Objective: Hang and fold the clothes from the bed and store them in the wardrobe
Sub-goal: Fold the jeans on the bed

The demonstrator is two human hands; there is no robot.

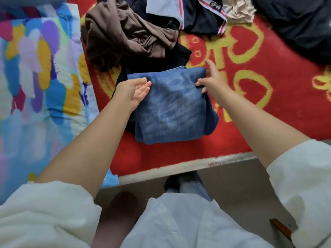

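Evidently a pair of folded blue jeans [170,104] is laid on the red blanket [250,113] of the bed, near its front edge, partly over a black garment [125,76]. The left hand [133,93] is held at the packet's left upper edge with its fingers [145,86] straight and relaxed, touching or nearly touching the denim; nothing is gripped by it. The right hand [213,81] is placed at the right upper corner, its fingers spread; the thumb and a lower finger appear to lie against the folded edge, though whether the cloth is actually pinched cannot be told.

Denim of this kind may be judged fairly heavy and moderately stiff for clothing, so the fold is likely to be kept better than by thin fabric. It is not fragile and not slippery, but the layers can slide apart if the packet is lifted by one edge only. Support from both short sides, with fingers slid underneath and thumbs pressed on top, is therefore judged the safest hold; the thicker bulge at the right side should be included.

Behind the jeans a crumpled brown garment [125,36] and a dark garment with red and white trim [202,17] are still unfolded, so much of the task is judged to remain. A colourful quilt [39,68] is spread at the left.
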